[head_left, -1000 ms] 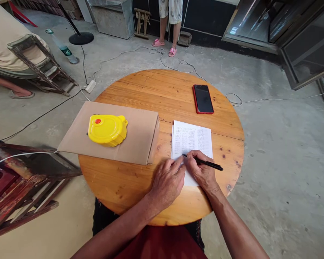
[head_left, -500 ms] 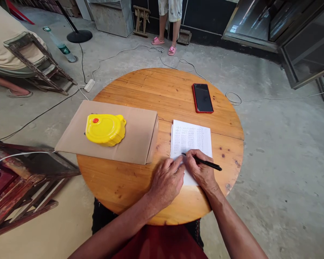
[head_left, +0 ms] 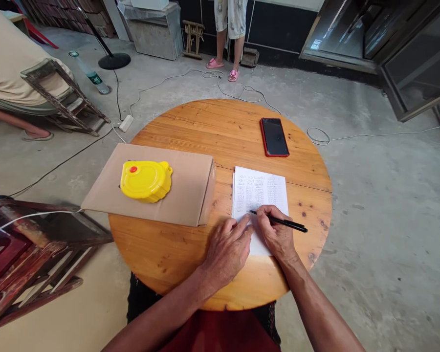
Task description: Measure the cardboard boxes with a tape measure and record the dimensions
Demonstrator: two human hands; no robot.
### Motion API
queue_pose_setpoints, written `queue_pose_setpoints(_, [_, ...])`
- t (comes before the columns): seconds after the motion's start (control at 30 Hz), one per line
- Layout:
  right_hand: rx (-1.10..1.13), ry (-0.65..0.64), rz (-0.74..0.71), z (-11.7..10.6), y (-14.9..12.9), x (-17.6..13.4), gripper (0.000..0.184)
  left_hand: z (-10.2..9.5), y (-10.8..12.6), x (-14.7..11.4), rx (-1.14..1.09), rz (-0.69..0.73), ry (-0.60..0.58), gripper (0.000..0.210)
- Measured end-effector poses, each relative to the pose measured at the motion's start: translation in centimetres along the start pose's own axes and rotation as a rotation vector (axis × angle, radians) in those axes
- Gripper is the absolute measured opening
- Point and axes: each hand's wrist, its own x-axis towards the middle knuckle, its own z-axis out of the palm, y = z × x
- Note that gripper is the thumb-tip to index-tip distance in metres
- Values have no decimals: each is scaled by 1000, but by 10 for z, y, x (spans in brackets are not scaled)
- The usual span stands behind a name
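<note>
Between the fingers of my right hand (head_left: 276,232) is a black pen (head_left: 288,223), its tip at the sheet of paper (head_left: 260,190). Rows of small handwriting in columns cover the upper part of that sheet, and another sheet's edge shows beneath it. My left hand (head_left: 230,247) lies flat, fingers stretched onto the paper's lower left part. Both forearms rest over the near edge of the round wooden table (head_left: 183,254). My right hand hides the paper's lower right side.
A cardboard box (head_left: 183,190) bearing a yellow case with a red button (head_left: 146,181) overhangs the table's left side. A red-cased phone (head_left: 275,137) lies at the back right. Beyond stands a person in pink slippers (head_left: 233,75). Cables (head_left: 256,95) cross the floor; a wooden chair (head_left: 40,259) stands left.
The pen tip has moved slightly right along the writing, with my right hand. My left hand stays on the paper. The whole view has shifted a little.
</note>
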Motion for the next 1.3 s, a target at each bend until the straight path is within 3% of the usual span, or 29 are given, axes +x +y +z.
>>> queue_pose_setpoints(1.3, [-69, -26, -34, 1, -4, 1, 15, 0, 2, 0, -7, -24, 3, 33])
